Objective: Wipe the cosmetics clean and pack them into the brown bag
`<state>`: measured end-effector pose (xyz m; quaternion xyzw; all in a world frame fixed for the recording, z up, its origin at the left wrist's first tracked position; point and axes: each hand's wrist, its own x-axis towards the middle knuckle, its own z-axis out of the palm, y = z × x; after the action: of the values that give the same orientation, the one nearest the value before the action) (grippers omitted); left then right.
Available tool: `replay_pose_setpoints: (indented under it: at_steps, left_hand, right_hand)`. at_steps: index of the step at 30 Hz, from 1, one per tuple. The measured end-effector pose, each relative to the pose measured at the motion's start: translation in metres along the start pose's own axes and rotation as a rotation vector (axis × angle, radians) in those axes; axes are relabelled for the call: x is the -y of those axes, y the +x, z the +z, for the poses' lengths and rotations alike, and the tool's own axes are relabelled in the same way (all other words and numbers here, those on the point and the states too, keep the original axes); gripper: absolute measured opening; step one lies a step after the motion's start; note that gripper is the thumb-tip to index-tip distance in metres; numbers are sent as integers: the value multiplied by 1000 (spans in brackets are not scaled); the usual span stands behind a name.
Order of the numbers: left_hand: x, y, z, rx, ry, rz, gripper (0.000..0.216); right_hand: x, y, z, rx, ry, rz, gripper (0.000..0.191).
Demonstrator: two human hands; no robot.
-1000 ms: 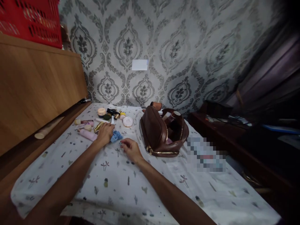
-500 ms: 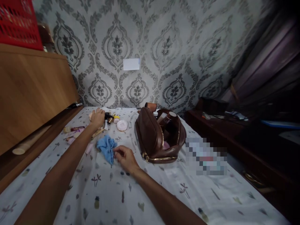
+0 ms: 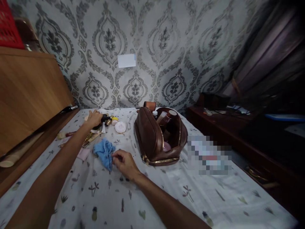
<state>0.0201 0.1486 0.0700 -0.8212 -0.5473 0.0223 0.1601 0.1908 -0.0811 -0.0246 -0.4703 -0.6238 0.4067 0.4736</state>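
Observation:
My left hand (image 3: pixel 94 118) reaches to the far left of the white patterned tablecloth (image 3: pixel 152 194) and closes over a small cosmetic item among several cosmetics (image 3: pixel 105 122); which one it grips is hidden. My right hand (image 3: pixel 124 161) rests on the cloth with its fingertips pinching the edge of a crumpled blue cloth (image 3: pixel 104 152). An open brown leather cosmetic bag (image 3: pixel 156 136) lies to the right of both hands, with bottles standing inside it.
A round white compact (image 3: pixel 120 127) lies between the cosmetics and the bag. A wooden board (image 3: pixel 30 92) runs along the left edge. A dark wooden side table (image 3: pixel 238 140) with clutter stands to the right. Patterned wallpaper is behind.
My left hand left the blue cloth and moved up to the cosmetics at the back. My right hand took the blue cloth by its edge and drew it toward me.

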Motion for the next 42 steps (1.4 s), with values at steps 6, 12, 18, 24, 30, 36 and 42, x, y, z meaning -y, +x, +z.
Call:
replay_pose_setpoints:
  at_steps: [6, 12, 18, 24, 30, 36, 42]
  left_hand:
    - [-15, -37, -6, -66, 0, 35, 32]
    - [-16, -35, -3, -57, -30, -91, 41]
    - [-27, -9, 3, 23, -64, -129, 33]
    - [-38, 4, -2, 68, -80, -115, 33]
    - [-32, -18, -11, 66, -116, -138, 33]
    - [-12, -88, -3, 44, -235, -25, 32]
    - [-10, -135, 8, -56, -595, 303, 33]
  right_hand:
    - [-1, 1, 0, 15, 72, 2, 23]
    - [2, 0, 0, 13, 103, 46, 22]
    - [5, -2, -3, 37, 173, 86, 21]
    - [7, -2, -8, 53, 215, 102, 18]
    - [7, 0, -13, 40, 241, 130, 17]
    - [1, 7, -15, -64, 129, 122, 20]
    - [-1, 6, -21, -214, -193, -30, 47]
